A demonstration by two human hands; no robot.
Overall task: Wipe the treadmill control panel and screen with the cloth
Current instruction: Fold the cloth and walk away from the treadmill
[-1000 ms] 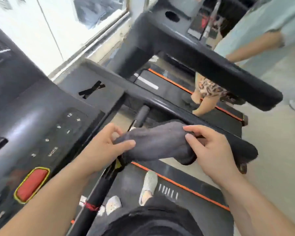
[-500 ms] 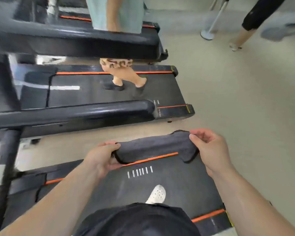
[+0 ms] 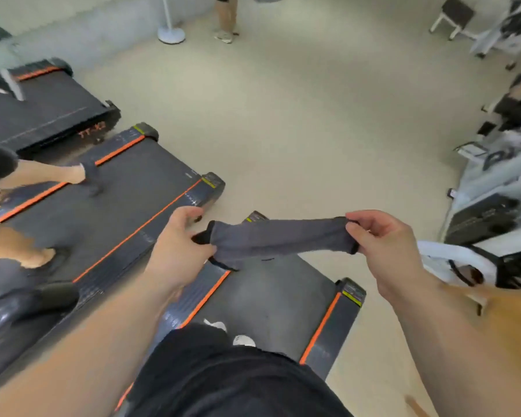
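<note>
A dark grey cloth (image 3: 278,237) is stretched level between my two hands above the rear end of the treadmill belt (image 3: 271,299) I stand on. My left hand (image 3: 181,245) pinches its left end; my right hand (image 3: 385,245) pinches its right end. The treadmill's control panel and screen are out of view.
A second treadmill (image 3: 127,194) lies to the left with another person's legs (image 3: 42,176) on it, and a third (image 3: 42,106) beyond. A handrail end (image 3: 27,302) shows at lower left. A person (image 3: 226,19) and a white stand base (image 3: 171,34) are far back. Desks with clutter (image 3: 494,188) line the right.
My view has swung right, away from the console toward the treadmill's rear and the open floor. Both hands have pulled the cloth out longer and flatter between them.
</note>
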